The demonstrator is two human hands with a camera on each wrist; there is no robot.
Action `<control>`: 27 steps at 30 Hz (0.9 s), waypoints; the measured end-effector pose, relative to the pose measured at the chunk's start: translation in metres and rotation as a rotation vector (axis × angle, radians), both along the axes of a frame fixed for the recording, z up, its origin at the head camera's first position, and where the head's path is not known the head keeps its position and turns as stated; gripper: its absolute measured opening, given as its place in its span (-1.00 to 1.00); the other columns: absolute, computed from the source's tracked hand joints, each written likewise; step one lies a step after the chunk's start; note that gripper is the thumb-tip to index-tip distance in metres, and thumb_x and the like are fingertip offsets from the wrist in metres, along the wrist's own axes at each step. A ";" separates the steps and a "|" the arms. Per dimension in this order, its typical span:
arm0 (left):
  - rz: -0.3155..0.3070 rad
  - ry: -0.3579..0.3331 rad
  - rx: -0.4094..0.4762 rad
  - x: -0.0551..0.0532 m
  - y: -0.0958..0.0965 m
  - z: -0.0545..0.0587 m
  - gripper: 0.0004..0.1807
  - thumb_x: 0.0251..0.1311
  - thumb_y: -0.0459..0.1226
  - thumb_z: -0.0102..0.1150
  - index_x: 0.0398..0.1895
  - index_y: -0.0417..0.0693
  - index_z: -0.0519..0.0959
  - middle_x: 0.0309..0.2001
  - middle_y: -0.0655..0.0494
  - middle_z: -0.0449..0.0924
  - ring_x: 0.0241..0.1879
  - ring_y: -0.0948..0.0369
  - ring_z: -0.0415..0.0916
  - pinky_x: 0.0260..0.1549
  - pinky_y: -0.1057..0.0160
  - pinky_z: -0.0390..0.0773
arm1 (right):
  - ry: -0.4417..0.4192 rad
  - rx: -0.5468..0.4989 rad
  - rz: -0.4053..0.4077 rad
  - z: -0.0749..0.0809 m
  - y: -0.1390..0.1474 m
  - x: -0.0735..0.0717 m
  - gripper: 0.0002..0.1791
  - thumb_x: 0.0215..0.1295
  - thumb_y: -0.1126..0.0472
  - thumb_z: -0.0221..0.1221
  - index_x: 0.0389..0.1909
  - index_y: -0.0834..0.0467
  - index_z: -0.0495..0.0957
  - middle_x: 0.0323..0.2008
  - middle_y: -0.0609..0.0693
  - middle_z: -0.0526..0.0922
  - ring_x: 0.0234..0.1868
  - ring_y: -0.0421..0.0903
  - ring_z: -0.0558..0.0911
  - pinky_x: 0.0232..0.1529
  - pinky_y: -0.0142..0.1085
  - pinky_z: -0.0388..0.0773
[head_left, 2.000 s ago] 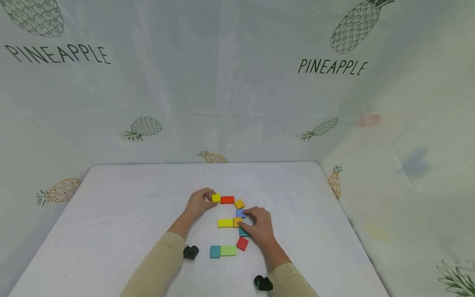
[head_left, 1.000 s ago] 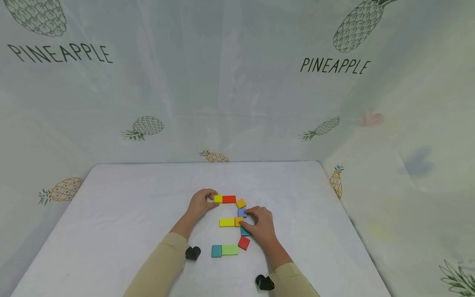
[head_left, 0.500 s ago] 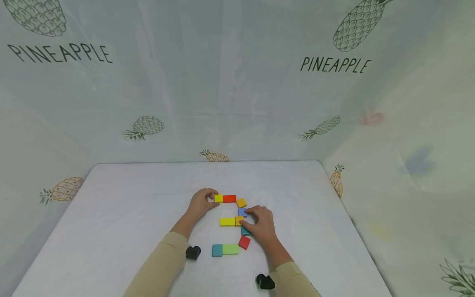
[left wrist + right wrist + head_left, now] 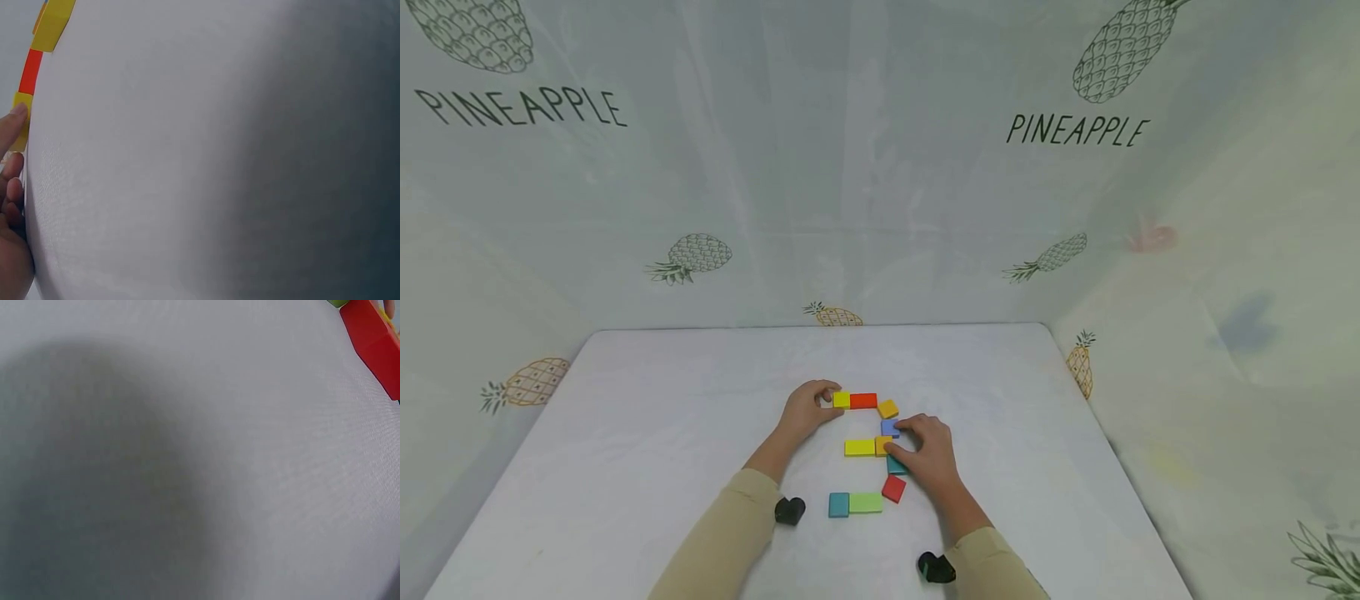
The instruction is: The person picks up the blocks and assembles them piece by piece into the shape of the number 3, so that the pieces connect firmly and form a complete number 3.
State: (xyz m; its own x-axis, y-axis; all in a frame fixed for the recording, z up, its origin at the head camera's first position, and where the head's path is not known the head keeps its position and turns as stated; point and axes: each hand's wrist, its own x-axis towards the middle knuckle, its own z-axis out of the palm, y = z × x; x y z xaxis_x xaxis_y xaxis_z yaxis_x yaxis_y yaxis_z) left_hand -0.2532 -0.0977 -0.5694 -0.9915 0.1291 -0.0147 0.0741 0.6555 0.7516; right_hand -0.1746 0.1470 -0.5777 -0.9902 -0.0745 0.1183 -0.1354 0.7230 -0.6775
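Note:
On the white table, flat coloured blocks form a 3-like figure. At its upper left my left hand pinches a small yellow block between thumb and finger. That block sits against a longer red block. In the left wrist view, a fingertip lies on the yellow block. My right hand curves over the figure's right side. Its index finger is at the blue block and its thumb overlaps the orange block, partly hiding both. The teal block beneath is also partly covered.
A tilted orange block sits at the upper corner. A long yellow block forms the middle bar. Below are a tilted red block, a light green block and a teal square block. Pineapple-print cloth hangs behind.
Two seconds ago a thin gap showed between the small yellow block and the red one; my left hand has moved the yellow block right against it. The right hand stays in place.

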 end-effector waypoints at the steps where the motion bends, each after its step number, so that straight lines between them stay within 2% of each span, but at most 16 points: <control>1: 0.005 0.000 0.004 0.000 0.000 0.000 -0.56 0.00 -0.26 0.50 0.01 -0.02 0.63 -0.36 0.17 0.45 -0.35 0.17 0.32 -0.36 0.24 0.38 | -0.009 -0.014 -0.004 0.000 0.000 -0.001 -0.58 0.11 -0.15 0.36 -0.05 -0.08 0.64 -0.09 -0.21 0.59 0.04 -0.11 0.44 0.18 -0.01 0.29; 10: 0.037 -0.030 0.075 0.008 -0.006 0.000 -0.47 0.02 -0.24 0.49 0.11 -0.01 0.57 -0.31 0.18 0.50 -0.36 0.18 0.34 -0.37 0.24 0.39 | -0.050 -0.135 -0.037 -0.005 0.002 -0.008 -0.63 0.11 -0.11 0.37 -0.07 -0.11 0.63 -0.05 -0.21 0.57 0.08 -0.08 0.44 0.17 -0.01 0.35; 15: 0.046 -0.018 0.055 0.017 -0.015 0.006 -0.41 0.00 -0.21 0.50 0.16 0.04 0.54 -0.26 0.18 0.53 -0.37 0.20 0.38 -0.36 0.24 0.43 | -0.098 -0.161 -0.036 -0.003 0.005 -0.013 -0.62 0.11 -0.06 0.38 -0.03 -0.12 0.62 -0.04 -0.20 0.55 0.07 -0.09 0.44 0.14 -0.05 0.40; 18: 0.040 -0.012 0.046 0.023 -0.020 0.014 -0.42 0.01 -0.20 0.49 0.16 0.06 0.54 -0.22 0.16 0.54 -0.34 0.20 0.39 -0.35 0.25 0.46 | -0.093 -0.149 -0.024 0.008 0.007 -0.018 -0.59 0.12 -0.02 0.39 0.00 -0.07 0.61 -0.03 -0.15 0.55 0.06 -0.07 0.46 0.12 -0.03 0.42; 22: 0.015 0.005 0.052 0.032 -0.023 0.025 -0.42 0.03 -0.21 0.48 0.17 0.05 0.53 -0.17 0.12 0.54 -0.29 0.20 0.42 -0.31 0.25 0.49 | -0.046 -0.112 -0.004 0.033 0.011 -0.025 -0.56 0.11 0.04 0.41 0.03 0.03 0.62 0.02 -0.09 0.57 0.12 0.00 0.45 0.18 0.06 0.35; 27: 0.003 0.029 0.009 0.045 -0.029 0.047 -0.38 0.00 -0.21 0.50 0.20 0.09 0.51 -0.05 0.09 0.52 -0.20 0.17 0.45 -0.19 0.20 0.54 | 0.046 0.031 0.076 0.062 0.019 -0.032 -0.57 0.14 0.01 0.38 0.03 0.03 0.63 0.04 -0.08 0.58 0.16 0.01 0.44 0.22 0.11 0.26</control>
State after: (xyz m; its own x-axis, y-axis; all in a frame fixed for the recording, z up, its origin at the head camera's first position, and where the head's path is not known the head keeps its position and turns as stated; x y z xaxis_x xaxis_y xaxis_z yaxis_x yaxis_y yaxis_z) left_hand -0.2077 -0.1267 -0.5224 -0.9919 0.1260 0.0149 0.0938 0.6493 0.7547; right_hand -0.2069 0.1665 -0.5153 -0.9751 -0.1534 0.1602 -0.2211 0.7297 -0.6470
